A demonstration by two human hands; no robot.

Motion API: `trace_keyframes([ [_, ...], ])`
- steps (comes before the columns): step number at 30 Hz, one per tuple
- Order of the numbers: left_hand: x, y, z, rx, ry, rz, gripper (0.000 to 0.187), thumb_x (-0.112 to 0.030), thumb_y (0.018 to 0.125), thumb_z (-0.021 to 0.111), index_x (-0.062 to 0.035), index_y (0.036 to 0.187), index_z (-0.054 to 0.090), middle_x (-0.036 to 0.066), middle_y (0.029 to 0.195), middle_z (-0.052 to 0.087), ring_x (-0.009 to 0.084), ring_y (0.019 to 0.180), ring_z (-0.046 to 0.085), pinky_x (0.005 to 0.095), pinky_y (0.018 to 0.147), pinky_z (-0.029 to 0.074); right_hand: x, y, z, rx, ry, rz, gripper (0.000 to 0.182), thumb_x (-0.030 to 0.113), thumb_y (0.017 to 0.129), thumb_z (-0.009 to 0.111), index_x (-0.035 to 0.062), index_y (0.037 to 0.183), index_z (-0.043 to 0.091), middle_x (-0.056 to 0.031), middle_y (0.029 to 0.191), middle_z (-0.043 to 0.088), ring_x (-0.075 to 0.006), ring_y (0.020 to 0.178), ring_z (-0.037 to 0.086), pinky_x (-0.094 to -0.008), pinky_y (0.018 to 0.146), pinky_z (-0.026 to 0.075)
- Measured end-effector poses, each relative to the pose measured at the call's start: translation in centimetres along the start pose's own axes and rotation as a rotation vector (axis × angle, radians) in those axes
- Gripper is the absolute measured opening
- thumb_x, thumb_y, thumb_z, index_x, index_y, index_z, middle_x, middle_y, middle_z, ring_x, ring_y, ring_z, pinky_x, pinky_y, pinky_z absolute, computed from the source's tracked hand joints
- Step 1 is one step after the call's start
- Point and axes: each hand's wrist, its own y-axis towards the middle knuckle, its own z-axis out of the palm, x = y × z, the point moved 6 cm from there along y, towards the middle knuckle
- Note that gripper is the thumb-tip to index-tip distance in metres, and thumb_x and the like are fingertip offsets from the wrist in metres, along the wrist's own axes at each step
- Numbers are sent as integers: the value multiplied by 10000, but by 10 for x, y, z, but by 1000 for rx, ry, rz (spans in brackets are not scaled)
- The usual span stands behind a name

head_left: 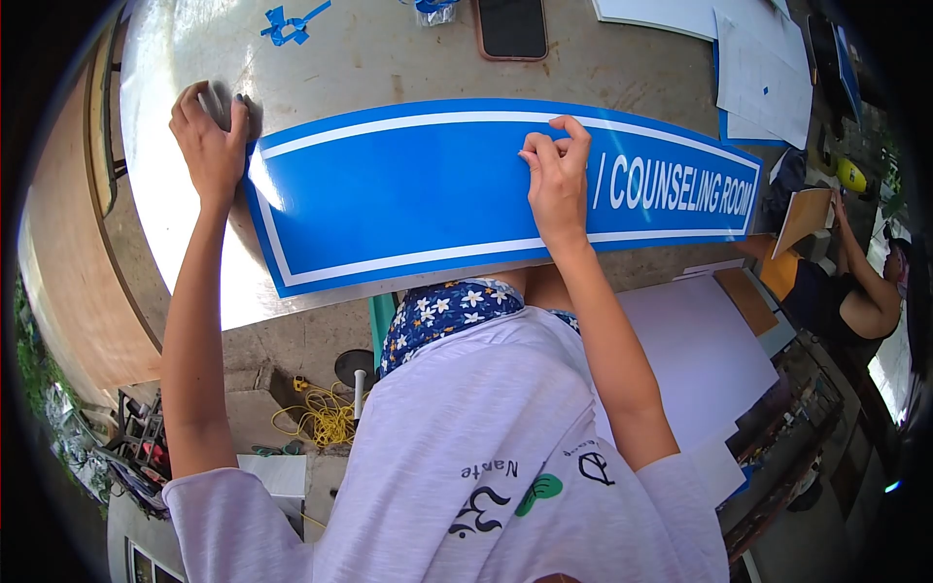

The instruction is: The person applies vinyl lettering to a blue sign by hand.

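Note:
A long blue sign [418, 194] with a white border line lies across the metal table. White letters reading "/ COUNSELING ROOM" [680, 187] are on its right part; the middle and left of its face are plain blue. Beside the sign's left end is my left hand [209, 141], its thumb apart from the bent fingers and nothing visible between them. My right hand [558, 180] is over the sign, just left of the slash, with fingers curled in a pinch. Whatever those fingertips hold, if anything, is too small to make out.
Bits of blue tape [289, 26] and a phone [511, 27] lie on the metal table [389, 73]. White sheets [763, 78] are at the far right. Another person [855, 291] holds a brown board [801, 222] on the right. A yellow cord [326, 416] lies on the floor.

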Motion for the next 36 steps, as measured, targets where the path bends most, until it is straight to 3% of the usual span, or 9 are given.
trace_keyframes([
  [4,0,1,-1,4,1,-11,558,-352,846,596,-12,1266,457,181,1263,463,338,1194,418,434,1033,349,0,-1,3,-1,-31,-34,71,-4,835,655,5,885,604,-105,1167,408,-211,785,543,-330,688,502],
  [6,-1,0,-1,13,2,-13,526,-316,873,595,-28,1287,449,187,1274,451,336,1213,411,428,1040,355,0,-4,4,17,17,-14,93,-19,823,658,-5,869,579,-112,1176,404,-228,854,528,-352,774,490],
  [9,1,0,0,7,7,1,555,-350,847,595,-16,1269,456,176,1264,463,333,1197,416,433,1032,351,-2,-4,3,41,55,8,53,-12,853,631,-4,887,592,-112,1162,398,-224,827,536,-339,716,499],
  [13,1,0,0,10,4,-1,552,-348,849,596,-18,1269,455,174,1265,462,331,1197,415,432,1032,352,-5,-2,-3,47,148,24,68,-38,836,633,0,871,588,-117,1202,372,-218,838,520,-333,765,473],
  [15,1,0,0,4,3,-7,552,-347,850,598,-18,1270,455,177,1264,461,332,1195,416,434,1033,352,-16,0,-10,12,319,130,58,-26,846,627,16,881,605,-120,1204,369,-195,799,518,-314,737,470],
  [19,0,0,1,10,6,9,549,-344,853,592,-19,1272,455,181,1265,459,336,1194,417,439,1033,351,-23,4,-12,44,289,112,85,-15,832,642,63,864,642,-124,1212,382,-177,758,526,-300,728,474],
  [27,0,1,1,18,-27,12,537,-329,851,597,-6,1259,464,201,1255,458,351,1176,423,433,1022,348,-19,7,-13,85,327,91,120,-20,764,707,56,834,646,-117,1199,421,-181,763,537,-304,725,492],
  [36,-2,2,-1,9,-29,40,517,-295,856,617,24,1235,472,205,1238,470,358,1187,417,419,1022,336,-14,1,-6,39,297,-10,120,-46,763,686,29,829,619,-100,1124,460,-180,722,510,-327,699,486],
])
